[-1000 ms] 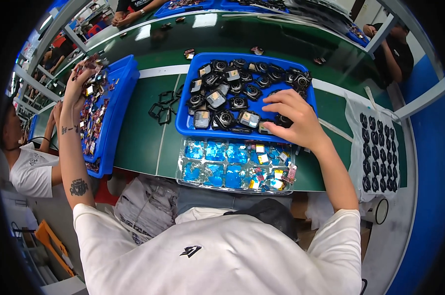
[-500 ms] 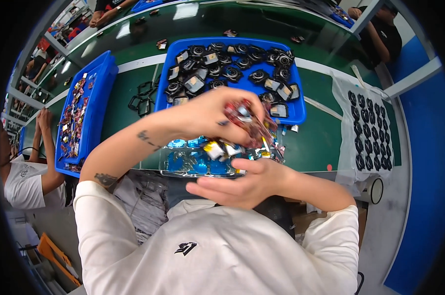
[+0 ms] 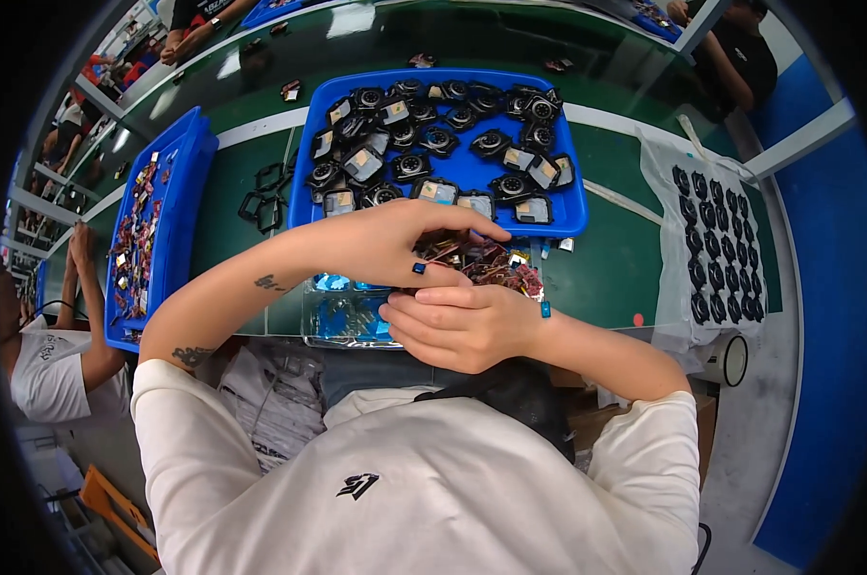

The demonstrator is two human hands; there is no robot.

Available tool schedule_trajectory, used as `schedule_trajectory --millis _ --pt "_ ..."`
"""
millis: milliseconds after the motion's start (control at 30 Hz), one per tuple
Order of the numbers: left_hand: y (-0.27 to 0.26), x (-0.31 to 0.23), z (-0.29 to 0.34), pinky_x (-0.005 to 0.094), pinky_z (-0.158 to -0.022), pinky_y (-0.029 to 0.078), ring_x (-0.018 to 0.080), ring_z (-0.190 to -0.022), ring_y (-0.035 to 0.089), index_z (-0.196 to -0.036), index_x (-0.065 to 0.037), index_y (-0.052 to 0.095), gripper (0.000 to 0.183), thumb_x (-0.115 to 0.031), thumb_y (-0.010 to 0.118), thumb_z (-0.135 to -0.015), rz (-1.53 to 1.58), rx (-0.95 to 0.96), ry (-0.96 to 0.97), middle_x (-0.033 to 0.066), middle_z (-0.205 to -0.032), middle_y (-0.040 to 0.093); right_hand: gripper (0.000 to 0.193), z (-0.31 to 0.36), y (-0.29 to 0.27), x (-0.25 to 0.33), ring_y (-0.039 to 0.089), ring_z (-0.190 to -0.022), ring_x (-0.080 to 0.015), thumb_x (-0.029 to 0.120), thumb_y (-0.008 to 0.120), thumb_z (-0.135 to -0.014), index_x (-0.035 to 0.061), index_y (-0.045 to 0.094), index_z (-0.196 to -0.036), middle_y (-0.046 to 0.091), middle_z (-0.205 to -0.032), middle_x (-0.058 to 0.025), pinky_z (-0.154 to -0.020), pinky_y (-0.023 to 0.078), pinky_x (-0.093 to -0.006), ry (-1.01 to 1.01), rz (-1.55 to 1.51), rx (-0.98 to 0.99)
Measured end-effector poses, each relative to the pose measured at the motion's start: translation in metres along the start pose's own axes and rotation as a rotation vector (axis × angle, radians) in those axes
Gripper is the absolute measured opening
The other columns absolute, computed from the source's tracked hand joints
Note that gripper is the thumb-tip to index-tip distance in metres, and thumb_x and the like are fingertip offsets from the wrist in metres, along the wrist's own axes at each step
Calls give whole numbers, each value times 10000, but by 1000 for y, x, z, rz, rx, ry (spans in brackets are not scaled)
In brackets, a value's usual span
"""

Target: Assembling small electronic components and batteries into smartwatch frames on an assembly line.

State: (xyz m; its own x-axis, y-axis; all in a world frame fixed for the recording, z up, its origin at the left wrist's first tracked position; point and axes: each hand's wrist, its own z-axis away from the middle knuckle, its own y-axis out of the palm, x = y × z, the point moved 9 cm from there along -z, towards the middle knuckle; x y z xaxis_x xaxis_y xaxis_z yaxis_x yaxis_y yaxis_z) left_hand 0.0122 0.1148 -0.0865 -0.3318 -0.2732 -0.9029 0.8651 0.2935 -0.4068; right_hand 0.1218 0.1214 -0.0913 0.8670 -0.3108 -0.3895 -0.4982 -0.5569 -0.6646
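Observation:
My left hand curves round the far left side of a heap of small reddish circuit boards, its thumb and forefinger bracketing it. On the near side my right hand is cupped, fingers pressed together, against the same boards. What lies under both palms is hidden. A small blue square clings to the left hand, another to the right wrist. Beneath and left of the hands lies a clear plastic tray with shiny blue film pieces in its pockets.
Just beyond is a blue bin of black watch-like housings. Another blue bin with small boards stands left, black frames beside it. At right, rows of black parts lie on white sheeting. A co-worker's hands show far left.
The raised clump of boards is now lower, between my hands. My left hand has moved left and down; my right hand has risen and closed in against the boards.

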Motion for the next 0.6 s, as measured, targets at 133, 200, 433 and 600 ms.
schedule_trajectory --millis 133,200,433,600 --pt "-17 2 21 338 -917 471 206 -1066 584 -1214 -30 549 431 -28 645 -793 -97 -131 -68 110 -1173 600 198 -5 2 -3 577 -1049 -168 147 548 -802 82 644 -963 629 -1109 -53 -959 408 -317 -5 -104 3" --pt "-26 5 34 340 -901 487 210 -1052 596 -1212 -26 548 426 -35 645 -798 -87 -208 -124 113 -1178 597 206 -8 4 -6 575 -1053 -176 155 552 -805 82 641 -976 624 -1116 -56 -947 423 -329 -4 -142 23" --pt "-43 -7 94 325 -800 526 233 -961 635 -1128 -19 605 351 -44 659 -783 -328 -497 -85 121 -1083 638 322 -16 28 -29 531 -1077 -245 257 657 -733 123 616 -1023 581 -1097 -57 -825 441 -377 268 -285 254" --pt "-87 -16 186 316 -775 480 221 -890 625 -941 -16 658 189 13 651 -754 -718 -919 91 104 -961 665 485 -8 34 -34 515 -1093 -269 283 724 -679 146 600 -1127 559 -1186 -72 -807 423 -389 405 -294 402"
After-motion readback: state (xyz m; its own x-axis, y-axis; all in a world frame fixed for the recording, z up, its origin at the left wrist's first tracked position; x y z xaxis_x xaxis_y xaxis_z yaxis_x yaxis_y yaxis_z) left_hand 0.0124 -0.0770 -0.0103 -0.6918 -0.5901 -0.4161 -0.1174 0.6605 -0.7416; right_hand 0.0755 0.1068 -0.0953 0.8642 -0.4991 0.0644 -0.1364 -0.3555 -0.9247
